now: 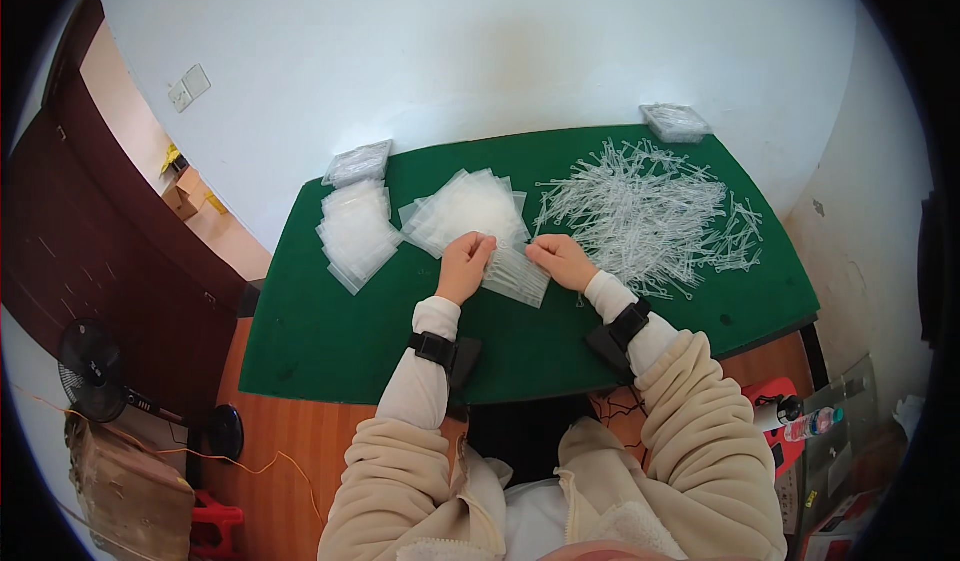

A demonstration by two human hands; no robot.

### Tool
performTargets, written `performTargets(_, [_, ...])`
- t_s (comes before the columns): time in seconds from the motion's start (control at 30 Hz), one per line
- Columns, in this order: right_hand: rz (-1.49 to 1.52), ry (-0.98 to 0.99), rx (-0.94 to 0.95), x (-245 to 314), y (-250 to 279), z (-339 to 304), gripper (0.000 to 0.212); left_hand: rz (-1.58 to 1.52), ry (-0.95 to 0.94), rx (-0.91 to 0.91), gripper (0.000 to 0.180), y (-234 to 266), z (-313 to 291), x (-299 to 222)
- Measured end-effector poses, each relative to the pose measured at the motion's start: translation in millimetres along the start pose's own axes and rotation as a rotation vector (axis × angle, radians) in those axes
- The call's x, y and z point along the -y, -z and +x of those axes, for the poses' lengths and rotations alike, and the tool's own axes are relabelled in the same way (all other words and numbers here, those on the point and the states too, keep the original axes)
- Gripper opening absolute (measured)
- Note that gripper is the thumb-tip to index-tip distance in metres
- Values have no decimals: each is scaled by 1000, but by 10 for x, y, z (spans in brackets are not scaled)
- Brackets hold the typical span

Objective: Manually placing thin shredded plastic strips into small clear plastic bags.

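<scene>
Near the middle of the green table, a clear plastic bag (517, 281) with several thin clear sticks inside hangs tilted between my hands. My left hand (464, 266) pinches its upper left corner. Closed fingers of my right hand (562, 260) grip the upper right corner. Just beyond my hands lies a fanned heap of flat clear bags (468, 206). To the right spreads a large loose pile of thin clear plastic sticks (640, 216) with small looped ends. A second overlapping row of clear bags (357, 233) lies on the left.
Packed clear bundles stand at the table's back left (358, 163) and back right (675, 121). The green tabletop (330, 351) meets a white wall behind. On the floor are a black fan (95, 361) at left and a red stool with a bottle (812, 423) at right.
</scene>
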State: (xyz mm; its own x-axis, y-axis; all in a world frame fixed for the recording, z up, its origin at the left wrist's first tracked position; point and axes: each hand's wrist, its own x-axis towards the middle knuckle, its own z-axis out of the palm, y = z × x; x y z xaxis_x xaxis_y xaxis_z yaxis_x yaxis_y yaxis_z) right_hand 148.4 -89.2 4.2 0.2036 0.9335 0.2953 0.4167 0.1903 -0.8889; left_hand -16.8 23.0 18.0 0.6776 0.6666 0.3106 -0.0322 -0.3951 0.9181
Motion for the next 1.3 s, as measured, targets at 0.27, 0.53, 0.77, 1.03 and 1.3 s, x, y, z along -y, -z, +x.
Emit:
performTargets(0.27, [-6, 37, -125, -26, 37, 31, 36, 45, -57, -172, 26, 22, 28, 89])
performTargets(0.53, [421, -50, -51, 32, 73, -17, 28, -38, 230, 107, 31, 94, 21, 37])
performTargets(0.77, [271, -42, -47, 95, -79, -35, 18, 86, 186, 435, 24, -67, -87, -24])
performTargets(1.03, [102, -1, 21, -93, -33, 2, 17, 153, 22, 363, 20, -153, -97, -53])
performTargets(1.3, [128, -47, 50, -84, -44, -10, 17, 41, 0, 268, 21, -155, -50, 134])
